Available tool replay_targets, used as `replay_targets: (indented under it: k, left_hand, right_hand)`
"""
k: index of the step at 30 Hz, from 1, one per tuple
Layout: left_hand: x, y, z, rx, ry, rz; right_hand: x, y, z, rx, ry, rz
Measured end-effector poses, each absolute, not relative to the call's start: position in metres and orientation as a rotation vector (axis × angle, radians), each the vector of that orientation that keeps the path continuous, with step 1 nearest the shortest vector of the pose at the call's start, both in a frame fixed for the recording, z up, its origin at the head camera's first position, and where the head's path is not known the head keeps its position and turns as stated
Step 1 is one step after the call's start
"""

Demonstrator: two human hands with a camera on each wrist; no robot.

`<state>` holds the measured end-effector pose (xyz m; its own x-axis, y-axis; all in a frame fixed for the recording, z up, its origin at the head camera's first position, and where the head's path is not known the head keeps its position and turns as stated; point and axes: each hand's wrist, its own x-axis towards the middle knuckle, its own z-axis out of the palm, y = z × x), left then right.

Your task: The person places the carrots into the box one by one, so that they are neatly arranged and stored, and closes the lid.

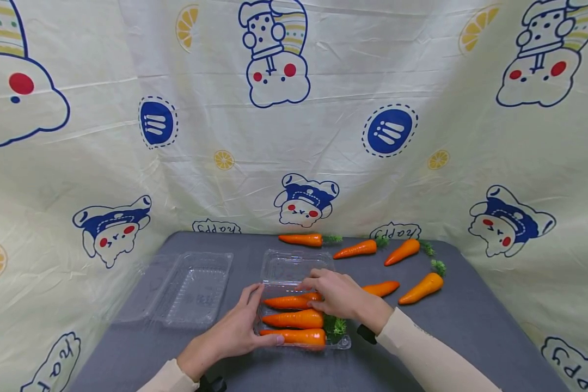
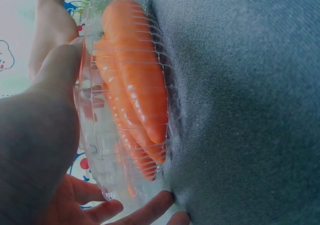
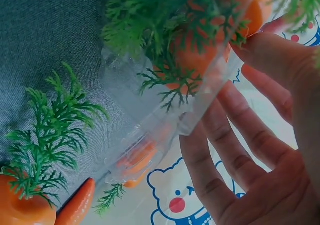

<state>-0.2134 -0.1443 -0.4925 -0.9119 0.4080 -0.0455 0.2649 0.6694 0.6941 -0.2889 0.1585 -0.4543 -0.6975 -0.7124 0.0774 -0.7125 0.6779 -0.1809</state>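
Note:
A clear plastic box [image 1: 340,344] with a hinged lid [image 1: 298,267] lies open at the front middle of the table. Three orange carrots with green tops lie side by side in it, tips to the left. My left hand [image 1: 235,329] grips the box's left end, thumb along the near side and fingers around the far corner. Over the box, my right hand [image 1: 335,294] holds the farthest carrot [image 1: 289,301] in it between thumb and fingers. In the right wrist view, the leafy tops [image 3: 150,30] hang by the box's clear wall.
Another open clear box [image 1: 196,288] stands at the left. Loose carrots lie along the back and right: one carrot [image 1: 300,239] at the back edge, a carrot [image 1: 421,288] at the right, and another carrot [image 1: 383,288] partly behind my right hand. A printed curtain [image 1: 323,147] hangs around the grey table.

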Motion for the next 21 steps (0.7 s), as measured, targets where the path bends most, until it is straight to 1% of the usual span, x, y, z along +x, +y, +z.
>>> replay_targets:
  k: [13,21]
  left_hand:
    - [-0.214,-0.145,-0.492,0.546,2.682,1.074]
    - [-0.213,-0.144,-0.492,0.528,2.678,1.074]
  right_hand:
    - [-0.288,0.165,-0.453,1.161,-2.873,0.366]
    - [-0.290,0.178,-0.452,1.108,-2.861,0.392]
